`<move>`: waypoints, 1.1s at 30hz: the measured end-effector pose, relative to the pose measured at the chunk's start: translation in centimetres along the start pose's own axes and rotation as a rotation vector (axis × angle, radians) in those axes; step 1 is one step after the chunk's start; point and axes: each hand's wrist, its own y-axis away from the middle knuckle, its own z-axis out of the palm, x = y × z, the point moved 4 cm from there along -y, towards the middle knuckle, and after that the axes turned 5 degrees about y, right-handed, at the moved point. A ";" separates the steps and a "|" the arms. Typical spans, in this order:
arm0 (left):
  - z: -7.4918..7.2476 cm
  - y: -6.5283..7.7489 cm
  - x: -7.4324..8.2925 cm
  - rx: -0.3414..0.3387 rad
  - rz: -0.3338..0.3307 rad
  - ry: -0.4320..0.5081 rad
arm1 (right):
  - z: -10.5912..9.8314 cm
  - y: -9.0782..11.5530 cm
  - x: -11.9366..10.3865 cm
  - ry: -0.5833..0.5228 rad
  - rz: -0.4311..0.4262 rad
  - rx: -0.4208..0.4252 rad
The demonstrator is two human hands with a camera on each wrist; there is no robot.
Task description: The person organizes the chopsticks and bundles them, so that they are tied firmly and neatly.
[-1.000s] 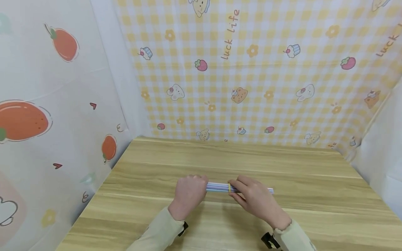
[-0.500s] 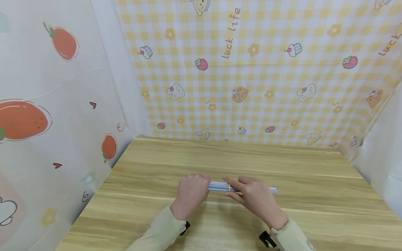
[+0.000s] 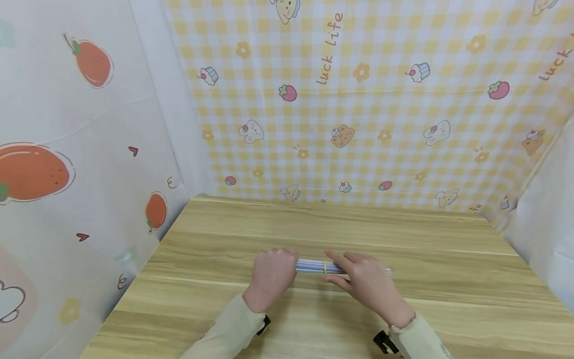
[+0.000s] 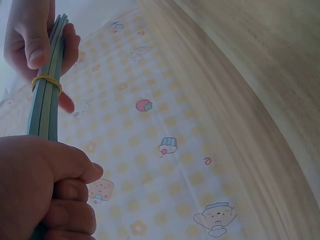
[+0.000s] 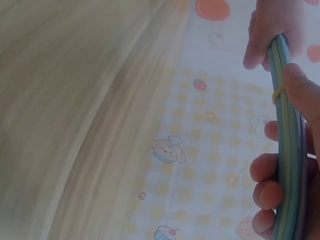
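Note:
A long bundle of thin pastel strips (image 3: pixel 309 266) lies across both hands above the table, in blue, green, lilac and white. Round its middle sits a yellow rubber band (image 3: pixel 325 268). My left hand (image 3: pixel 272 276) grips the left end in a fist, hiding that end. My right hand (image 3: pixel 369 284) holds the other part, its thumb (image 5: pixel 300 92) along the near side close to the band and its fingertips (image 5: pixel 267 195) curled behind. In the left wrist view the band (image 4: pixel 46 82) shows in the gap between the two hands. A short tip sticks out past the right hand.
Beneath the hands is a wood-grain table (image 3: pixel 287 224). A yellow checked cloth (image 3: pixel 309 114) hangs behind it, and a white fruit-print cloth (image 3: pixel 103 124) stands on the left. White sheeting (image 3: pixel 547 219) borders the right side. Both wrists carry black straps (image 3: pixel 385 342).
My right fingers have come off the rubber band and spread, the index finger straightening, leaving the band exposed to their left. My left hand stays on its end, shifted only slightly.

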 end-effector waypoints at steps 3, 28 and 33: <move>0.2 0.1 -0.2 -0.017 -0.009 -0.008 | 0.0 0.4 0.4 -0.044 0.026 -0.043; 0.9 1.0 -0.6 -0.147 0.035 0.167 | -1.0 2.5 1.7 -0.248 0.165 -0.231; 0.9 1.3 -0.6 -0.273 0.072 0.314 | -0.8 2.9 1.9 -0.241 0.162 -0.225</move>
